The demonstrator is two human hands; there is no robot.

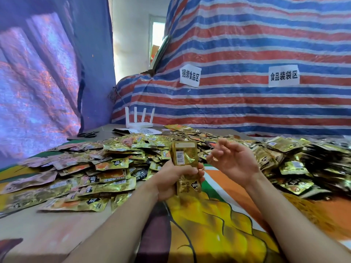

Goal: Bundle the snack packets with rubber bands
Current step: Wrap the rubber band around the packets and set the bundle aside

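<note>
Our left hand (171, 179) grips the seemingly light, slippery packet stack (183, 155) at its middle; whether our curled right hand (233, 160) pinches anything we cannot tell.

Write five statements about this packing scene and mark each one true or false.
1. The left hand grips an upright stack of gold packets. True.
2. The right hand is pressed flat on the stack. False: it is raised beside the stack, apart from it, with its fingers curled.
3. A white router with four antennas stands behind the loose packets. True.
4. The scissors lie beside the right forearm. False: they lie at the far left rear.
5. The striped tarp bears only one label. False: two paper signs hang on it.
</note>
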